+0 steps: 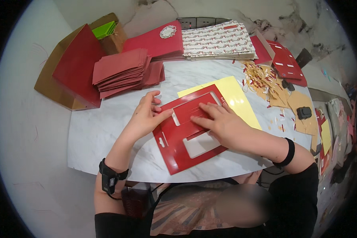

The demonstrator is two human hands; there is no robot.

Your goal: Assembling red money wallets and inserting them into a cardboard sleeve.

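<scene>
A flat red die-cut card with rectangular cut-outs lies slanted on the table before me. My right hand rests on it palm down, fingers stretched over a red flap in the upper cut-out. That hand is open and covers part of the lower cut-out. My left hand is at the card's left edge, its thumb touching the card near the upper cut-out. Its other fingers are apart and slightly bent, off the card, with nothing in them. Under the card's far side lies a yellow sheet.
Stacked red folded pieces stand at the far left beside an open cardboard box. Behind are a red stack and a white patterned stack. Paper scraps, a small black block and red cards lie right.
</scene>
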